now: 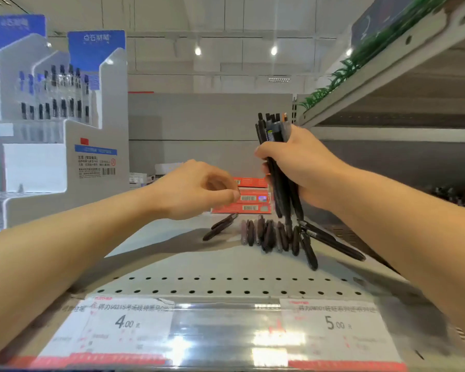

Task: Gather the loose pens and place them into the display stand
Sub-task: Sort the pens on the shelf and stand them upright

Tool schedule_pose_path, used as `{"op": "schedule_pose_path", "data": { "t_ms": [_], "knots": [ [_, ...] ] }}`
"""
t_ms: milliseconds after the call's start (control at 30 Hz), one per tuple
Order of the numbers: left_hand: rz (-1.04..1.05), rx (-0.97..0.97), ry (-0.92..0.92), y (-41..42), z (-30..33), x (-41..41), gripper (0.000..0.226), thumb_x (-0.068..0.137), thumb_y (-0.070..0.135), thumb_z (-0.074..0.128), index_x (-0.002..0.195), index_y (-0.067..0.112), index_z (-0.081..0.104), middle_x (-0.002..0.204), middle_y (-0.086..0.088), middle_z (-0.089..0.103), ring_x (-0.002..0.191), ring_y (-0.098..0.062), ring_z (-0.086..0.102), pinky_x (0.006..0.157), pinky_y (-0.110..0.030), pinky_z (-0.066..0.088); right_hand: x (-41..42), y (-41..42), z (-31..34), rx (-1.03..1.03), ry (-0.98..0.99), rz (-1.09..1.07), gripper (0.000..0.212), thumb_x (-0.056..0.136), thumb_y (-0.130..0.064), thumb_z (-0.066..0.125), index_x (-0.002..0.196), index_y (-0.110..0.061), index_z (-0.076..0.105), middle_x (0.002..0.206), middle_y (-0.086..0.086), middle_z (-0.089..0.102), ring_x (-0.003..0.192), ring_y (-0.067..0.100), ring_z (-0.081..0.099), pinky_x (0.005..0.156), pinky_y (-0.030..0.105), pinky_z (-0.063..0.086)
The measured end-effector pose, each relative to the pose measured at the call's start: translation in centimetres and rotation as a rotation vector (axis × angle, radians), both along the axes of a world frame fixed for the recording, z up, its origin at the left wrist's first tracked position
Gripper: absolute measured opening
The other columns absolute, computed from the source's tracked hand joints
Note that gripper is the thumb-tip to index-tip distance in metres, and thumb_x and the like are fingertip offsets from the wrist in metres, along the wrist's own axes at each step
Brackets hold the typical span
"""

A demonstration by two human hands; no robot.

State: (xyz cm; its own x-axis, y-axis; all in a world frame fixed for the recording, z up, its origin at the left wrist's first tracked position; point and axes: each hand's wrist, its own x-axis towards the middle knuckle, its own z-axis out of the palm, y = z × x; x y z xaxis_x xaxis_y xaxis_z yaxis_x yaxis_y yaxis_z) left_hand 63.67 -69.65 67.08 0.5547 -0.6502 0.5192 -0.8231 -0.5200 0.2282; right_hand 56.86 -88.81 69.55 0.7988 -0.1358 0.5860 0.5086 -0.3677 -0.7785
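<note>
Head view: bundle in hand, more pens still on the shelf

Head view, from the left: the stand (65,124), white moulded plastic with stepped tiers and clear slots, sits at the far left of the shelf (199,267), well apart from both hands. The left hand (196,190) hovers above the shelf with fingers curled loosely toward the thumb; its grip is empty. Just below and to the right lie the loose pens (269,234), slim, dark and matte, most side by side, a few splayed. Behind them are flat orange boxes (249,197). The right hand (301,167) has its grip clamped round an upright bundle (275,157) of pens.

The bundle looks crowded (smooth round barrels slide easily), so adding more could fan it loose and drop some. The shelf is painted perforated metal, so a dropped pen could roll off.
</note>
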Motion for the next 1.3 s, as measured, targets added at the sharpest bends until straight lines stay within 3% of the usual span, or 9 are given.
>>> {"op": "schedule_pose_path", "data": {
  "t_ms": [167, 367, 467, 567, 667, 767, 900, 1033, 1300],
  "knots": [
    [-0.051, 0.201, -0.075, -6.3, -0.5, -1.9, 0.035, 0.091, 0.059, 0.058, 0.117, 0.037, 0.067, 0.107, 0.025, 0.067, 0.100, 0.015, 0.056, 0.078, -0.002, 0.043, -2.8, -9.8, 1.7, -0.281, 0.069, -0.195, 0.015, 0.094, -0.015, 0.067, 0.089, -0.020, 0.054, 0.064, 0.005, 0.062, 0.045, 0.010, 0.058, 0.046, 0.023, 0.048],
    [-0.098, 0.437, -0.060, -16.9, -0.7, -4.5, 0.053, 0.091, 0.067, 0.050, 0.132, 0.035, 0.058, 0.133, 0.017, 0.059, 0.119, -0.002, 0.052, 0.101, -0.024, 0.042, -3.7, -18.5, 0.0, -0.701, 0.250, -0.318, 0.016, 0.094, -0.037, 0.069, 0.091, -0.029, 0.056, 0.055, -0.011, 0.068, 0.041, 0.000, 0.059, 0.040, 0.015, 0.042],
    [-0.069, 0.635, -0.026, -21.3, -0.9, -5.1, 0.048, 0.092, 0.070, 0.045, 0.125, 0.039, 0.060, 0.122, 0.014, 0.061, 0.109, -0.007, 0.054, 0.085, -0.024, 0.042, -3.5, -21.9, -1.5, -0.839, 0.357, -0.265, 0.018, 0.092, -0.044, 0.070, 0.102, -0.033, 0.058, 0.071, -0.010, 0.075, 0.057, 0.001, 0.066, 0.058, 0.024, 0.051],
    [-0.007, 0.792, 0.019, -24.7, -1.3, -5.3, 0.039, 0.093, 0.066, 0.048, 0.112, 0.037, 0.065, 0.103, 0.013, 0.062, 0.091, -0.007, 0.054, 0.071, -0.022, 0.038, -3.0, -24.5, -3.0, -0.979, 0.417, -0.205, 0.042, 0.090, -0.045, 0.070, 0.128, -0.033, 0.054, 0.111, -0.008, 0.073, 0.100, 0.013, 0.069, 0.092, 0.037, 0.055],
    [0.072, 0.891, 0.030, -27.2, -2.5, -5.0, 0.040, 0.096, 0.058, 0.048, 0.102, 0.023, 0.067, 0.095, 0.004, 0.063, 0.090, -0.017, 0.057, 0.073, -0.030, 0.040, -2.4, -26.2, -4.8, -1.050, 0.447, -0.095, 0.035, 0.088, -0.034, 0.073, 0.120, -0.032, 0.057, 0.109, -0.011, 0.071, 0.101, 0.015, 0.066, 0.092, 0.036, 0.051],
    [0.109, 0.922, 0.024, -27.7, -4.1, -4.3, 0.034, 0.097, 0.043, 0.047, 0.085, 0.016, 0.062, 0.080, 0.000, 0.059, 0.084, -0.024, 0.057, 0.078, -0.034, 0.048, -1.2, -27.4, -7.3, -1.153, 0.535, -0.016, 0.031, 0.085, -0.023, 0.074, 0.113, -0.025, 0.061, 0.095, -0.001, 0.077, 0.086, 0.017, 0.071, 0.090, 0.038, 0.054],
    [0.101, 0.864, 0.072, -27.0, -3.9, -4.2, 0.036, 0.087, 0.046, 0.044, 0.095, 0.020, 0.068, 0.096, 0.002, 0.067, 0.090, -0.016, 0.061, 0.086, -0.040, 0.051, -0.2, -27.9, -9.0, -1.270, 0.622, 0.045, 0.040, 0.085, -0.030, 0.077, 0.120, -0.033, 0.059, 0.110, -0.011, 0.070, 0.096, 0.012, 0.066, 0.079, 0.028, 0.049],
    [0.052, 0.861, 0.109, -27.4, -3.7, -4.4, 0.028, 0.096, 0.042, 0.046, 0.108, 0.030, 0.067, 0.107, 0.008, 0.066, 0.095, -0.009, 0.060, 0.085, -0.033, 0.052, 0.5, -27.6, -9.5, -1.351, 0.668, 0.071, 0.054, 0.085, -0.035, 0.078, 0.133, -0.030, 0.053, 0.129, -0.006, 0.063, 0.112, 0.017, 0.058, 0.099, 0.036, 0.046],
    [0.023, 0.893, 0.145, -27.0, -3.6, -5.1, 0.034, 0.101, 0.044, 0.044, 0.128, 0.030, 0.059, 0.123, 0.008, 0.061, 0.110, -0.010, 0.055, 0.098, -0.033, 0.046, 0.7, -26.9, -10.4, -1.421, 0.709, 0.075, 0.080, 0.087, -0.042, 0.075, 0.155, -0.029, 0.034, 0.149, -0.003, 0.051, 0.129, 0.019, 0.051, 0.109, 0.036, 0.041]
  ]
}}
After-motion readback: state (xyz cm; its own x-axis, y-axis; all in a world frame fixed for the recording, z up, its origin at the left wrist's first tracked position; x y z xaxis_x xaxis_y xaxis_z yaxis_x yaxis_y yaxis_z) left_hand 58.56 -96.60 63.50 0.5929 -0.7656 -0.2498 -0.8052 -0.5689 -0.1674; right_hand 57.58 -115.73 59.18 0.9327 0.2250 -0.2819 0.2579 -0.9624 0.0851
